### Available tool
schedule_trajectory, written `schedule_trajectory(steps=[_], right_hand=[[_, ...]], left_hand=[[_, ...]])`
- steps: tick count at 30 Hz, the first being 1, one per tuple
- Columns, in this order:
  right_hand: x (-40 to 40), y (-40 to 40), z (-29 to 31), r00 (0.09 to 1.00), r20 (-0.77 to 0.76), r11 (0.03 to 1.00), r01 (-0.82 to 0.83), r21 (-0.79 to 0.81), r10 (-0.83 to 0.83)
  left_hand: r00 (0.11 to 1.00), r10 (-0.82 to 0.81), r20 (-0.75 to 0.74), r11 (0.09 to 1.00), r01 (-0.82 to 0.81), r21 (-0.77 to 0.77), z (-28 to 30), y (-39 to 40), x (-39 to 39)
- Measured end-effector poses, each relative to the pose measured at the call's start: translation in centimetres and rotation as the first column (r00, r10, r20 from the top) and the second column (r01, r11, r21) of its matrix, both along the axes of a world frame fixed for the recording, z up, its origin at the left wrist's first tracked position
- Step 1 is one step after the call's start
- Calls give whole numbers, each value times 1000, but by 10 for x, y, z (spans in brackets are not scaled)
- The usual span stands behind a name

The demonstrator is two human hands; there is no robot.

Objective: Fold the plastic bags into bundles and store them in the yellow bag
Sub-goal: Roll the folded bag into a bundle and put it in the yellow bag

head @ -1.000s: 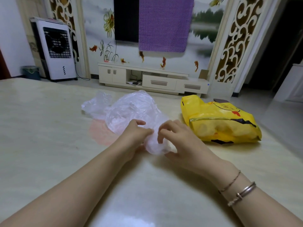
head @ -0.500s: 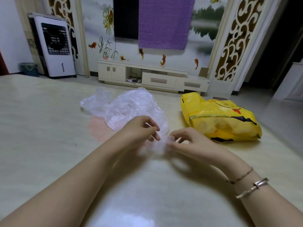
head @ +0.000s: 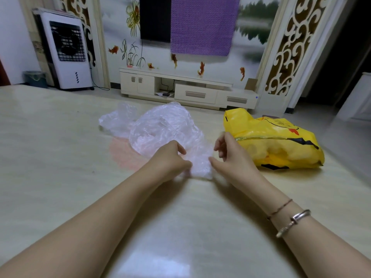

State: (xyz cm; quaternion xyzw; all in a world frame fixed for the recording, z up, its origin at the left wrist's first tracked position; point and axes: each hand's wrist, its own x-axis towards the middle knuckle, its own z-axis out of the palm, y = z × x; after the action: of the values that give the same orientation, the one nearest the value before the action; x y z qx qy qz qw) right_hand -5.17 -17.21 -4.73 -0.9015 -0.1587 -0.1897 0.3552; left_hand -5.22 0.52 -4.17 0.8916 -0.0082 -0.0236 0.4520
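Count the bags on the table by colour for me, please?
Clear plastic bags: 2, one under the hands, one behind it to the left
Yellow bag: 1
Total: 3

Soft, dim indoor light falls from above me, leaving a pale glare patch on the glossy beige marble-patterned tabletop (head: 60,177). My forearms cast faint shadows; the frame's edges bend, and the far wall looks slightly blurred.

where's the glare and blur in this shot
Head view: a bright glare patch sits on the glossy beige marble table near the bottom edge; the right hand shows slight motion blur; the carved door frames bow from wide-angle distortion.
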Motion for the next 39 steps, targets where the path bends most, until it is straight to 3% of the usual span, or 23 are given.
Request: schedule_trajectory(steps=[4, 10, 15, 18, 22, 31, 34, 39], right_hand=[[-15, -5, 6, 977, -18, 969, -215, -120, 214], [-23, -5, 4, 980, -72, 901, -197, -385, 184], [-19, -1, 4, 988, -30, 929, -153, -338, 151], [-19, -1, 7, 989, -70, 970, -139, -199, 128], [-23, -3, 13, 973, -193, 991, -131, -7, 127], [-11, -2, 9, 950, -279, 973, -83, 215, 143], [-1, 3, 0, 970, -235, 979, -7, 202, 56], [10, 8, -7, 971, -222, 996, 90, -25, -93]], left_hand=[[1000, 5, -9, 1000, -5, -9, 0, 0, -1], [999, -5, -45, 992, -1, -129, 8, 4, -3], [993, -102, -51, 958, 84, -275, 19, 11, -8], [983, -180, 24, 960, 181, -213, 23, 12, -12], [961, -275, 17, 949, 274, -156, 19, 9, -12], [978, -153, -140, 976, 127, -179, 13, 6, -9], [981, -90, -173, 982, 58, -182, 9, 5, -5], [979, -32, -203, 978, -11, -207, 6, 4, -1]])
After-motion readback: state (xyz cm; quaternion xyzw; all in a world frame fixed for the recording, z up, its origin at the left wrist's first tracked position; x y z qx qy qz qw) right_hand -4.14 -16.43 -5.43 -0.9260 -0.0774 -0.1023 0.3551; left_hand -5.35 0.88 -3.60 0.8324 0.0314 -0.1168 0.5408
